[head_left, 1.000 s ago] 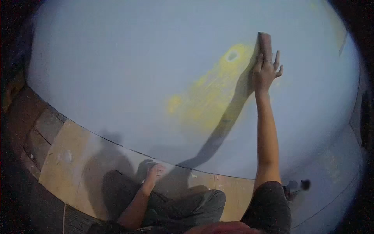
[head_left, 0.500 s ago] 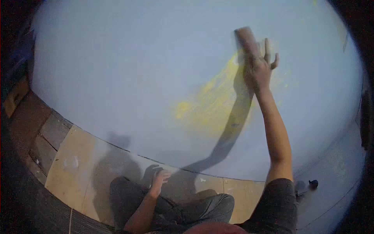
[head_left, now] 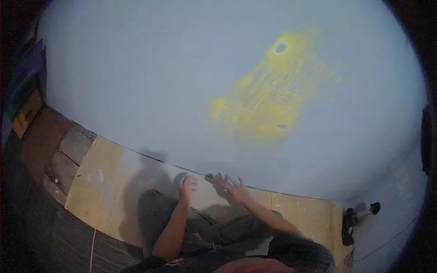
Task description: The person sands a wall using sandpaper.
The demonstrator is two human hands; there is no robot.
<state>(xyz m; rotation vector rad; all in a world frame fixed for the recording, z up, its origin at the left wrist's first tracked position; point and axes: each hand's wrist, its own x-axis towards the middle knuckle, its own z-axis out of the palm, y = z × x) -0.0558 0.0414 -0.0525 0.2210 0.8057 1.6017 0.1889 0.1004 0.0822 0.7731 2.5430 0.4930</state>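
**Brown block low at the foot of a wall, yellow patch above**

Taking the view as a clock, a dark ribbed mat [head_left: 107, 243] lay at eight o'clock. Also towards eight, beside the mat, a pale wooden board [head_left: 88, 184] ran rightward along the foot of the grey-white wall [head_left: 136, 77]. A dark shadow [head_left: 135, 198] fell on the board and crept up onto the wall, just left of the trousers [head_left: 157, 214] of the person, who sat with knees bent.

At seven o'clock the left hand [head_left: 187, 187] was raised above the knees. Its fingers were bent and close together, and nothing showed in them; how tightly they were curled could not be told.

At six o'clock, just right of the left hand, was the brown block [head_left: 215, 180], near the line where board and wall met. The right hand [head_left: 233, 186] held it, reaching in from five o'clock, with its outer fingers apart; blur hid the thumb's exact place. Whether the block touched the wall could not be told.

Between one and two o'clock, well apart from both hands, a scuffed yellow patch [head_left: 261, 95] spread over the wall, with a white-ringed grey spot [head_left: 282, 47] at its twelve o'clock edge. At four o'clock stood a black object [head_left: 349, 225], too dim to name.
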